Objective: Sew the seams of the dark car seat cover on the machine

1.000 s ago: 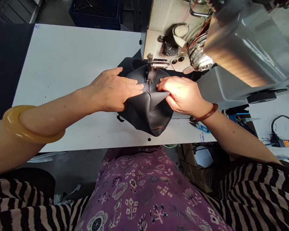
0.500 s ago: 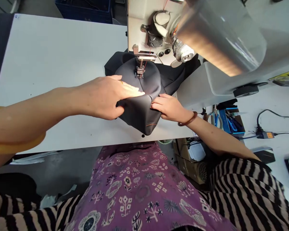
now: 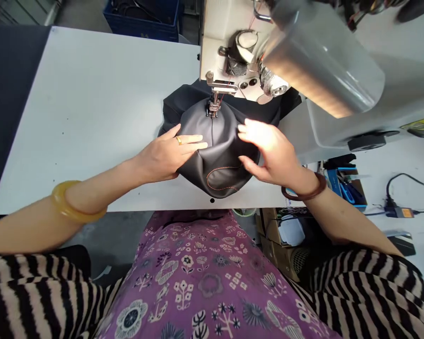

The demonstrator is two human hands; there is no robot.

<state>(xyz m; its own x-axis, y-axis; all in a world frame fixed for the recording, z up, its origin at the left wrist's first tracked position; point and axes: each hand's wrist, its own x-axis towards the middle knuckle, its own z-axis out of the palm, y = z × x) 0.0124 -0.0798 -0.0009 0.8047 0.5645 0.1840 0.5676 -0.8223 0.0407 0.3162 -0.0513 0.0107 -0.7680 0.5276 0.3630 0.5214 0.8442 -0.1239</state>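
A dark grey, leather-like piece (image 3: 221,157) lies bunched under the presser foot (image 3: 213,109) of a sewing machine. A seam runs toward me from the foot, and curved orange stitching (image 3: 221,168) shows on the near fold. My left hand (image 3: 164,157) rests on the left side of the piece, fingers stretched out flat and a ring on one of them. At the right side, my right hand (image 3: 273,153) has its thumb and fingers spread, the fingertips at the material. Whether those tips press on it I cannot tell.
The sewing machine head (image 3: 233,52) and a grey cylindrical cover (image 3: 325,61) overhang the right side. White tabletop (image 3: 102,113) stretches left. A blue crate (image 3: 141,23) stands beyond it. At right are a blue tool box (image 3: 349,188) and a power cable (image 3: 388,188).
My right hand has loosened from the near right edge, moved up and right, and spread its fingers. The material has shifted, exposing more orange stitching. My left hand still lies on it.
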